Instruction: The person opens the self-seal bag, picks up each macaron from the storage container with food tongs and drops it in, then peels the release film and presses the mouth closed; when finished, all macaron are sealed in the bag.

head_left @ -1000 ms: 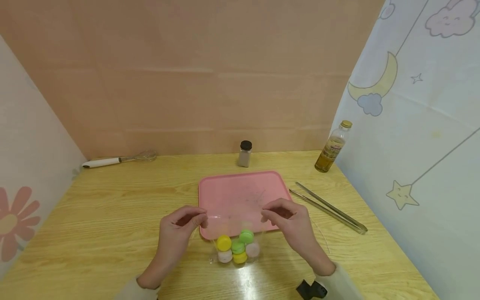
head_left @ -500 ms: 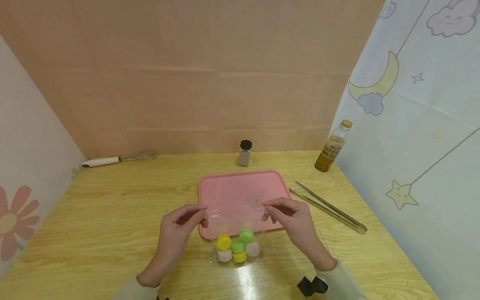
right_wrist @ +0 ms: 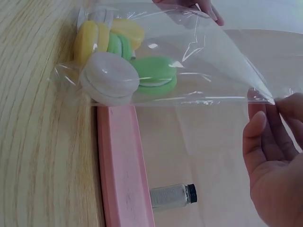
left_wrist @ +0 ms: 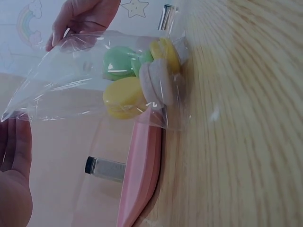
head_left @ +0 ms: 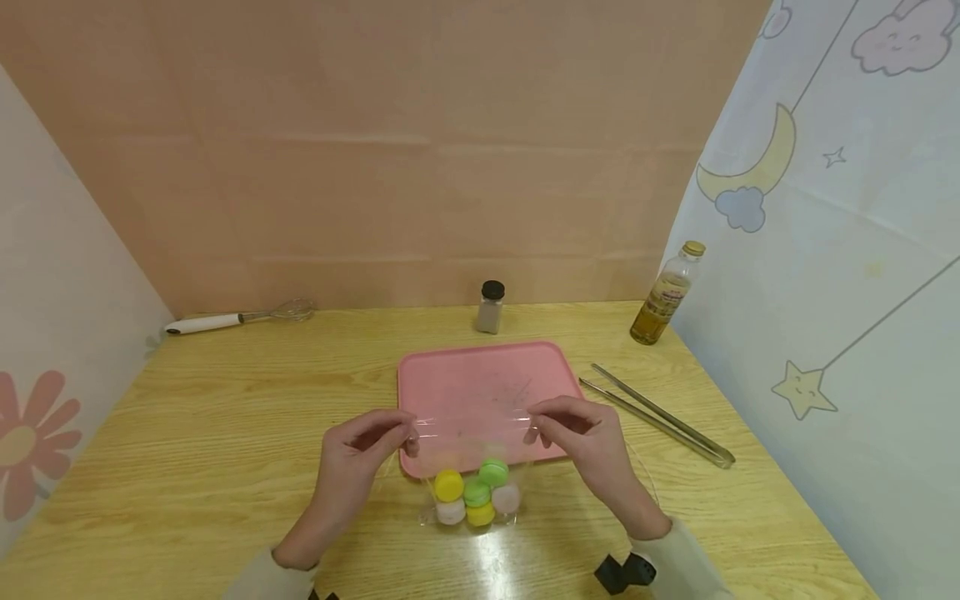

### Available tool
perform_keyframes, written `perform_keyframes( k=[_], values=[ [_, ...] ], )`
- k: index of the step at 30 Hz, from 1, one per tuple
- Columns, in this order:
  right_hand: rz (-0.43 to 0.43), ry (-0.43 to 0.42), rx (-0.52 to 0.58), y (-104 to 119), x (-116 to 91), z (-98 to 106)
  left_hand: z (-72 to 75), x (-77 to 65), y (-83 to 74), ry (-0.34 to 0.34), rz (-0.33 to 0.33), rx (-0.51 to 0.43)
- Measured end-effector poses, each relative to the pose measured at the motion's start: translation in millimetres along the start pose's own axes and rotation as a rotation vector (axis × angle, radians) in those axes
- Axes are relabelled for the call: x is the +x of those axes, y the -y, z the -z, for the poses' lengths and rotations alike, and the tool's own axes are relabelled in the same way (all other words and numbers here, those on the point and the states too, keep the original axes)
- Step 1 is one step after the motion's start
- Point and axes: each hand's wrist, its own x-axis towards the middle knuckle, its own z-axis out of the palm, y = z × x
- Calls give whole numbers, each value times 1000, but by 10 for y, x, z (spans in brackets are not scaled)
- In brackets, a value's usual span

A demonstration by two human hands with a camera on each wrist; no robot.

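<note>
A clear plastic bag [left_wrist: 71,90] stands upright on the wooden table with several macarons in its bottom: yellow macarons [head_left: 448,485], green macarons [head_left: 493,472] and pale pinkish-white macarons [right_wrist: 110,78]. My left hand [head_left: 360,454] pinches the left corner of the bag's top edge between thumb and fingers. At the opposite corner my right hand [head_left: 581,442] pinches the same edge. Between the two hands the film is stretched taut, and both wrist views show the bag's sides tapering up to the fingertips.
Just behind the bag lies a pink tray [head_left: 427,367]. Metal tongs [head_left: 660,417] rest to its right. Along the back stand a black-capped jar [head_left: 490,308] and a bottle of amber liquid [head_left: 663,296]; a whisk [head_left: 236,319] lies at back left.
Both hands keep their pinch on the bag's corners and have barely shifted. Bright creases in the film show more clearly between the hands now. The macarons stay in place.
</note>
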Motion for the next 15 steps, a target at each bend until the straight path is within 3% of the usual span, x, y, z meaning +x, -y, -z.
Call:
perform_keyframes(
  k=[7,15],
  values=[
    [97,72,18,-47,-9,50,76,-6,24,91,-7,10],
    [197,126,0,-32,-27,73,90,19,23,154,-143,-11]
  ],
)
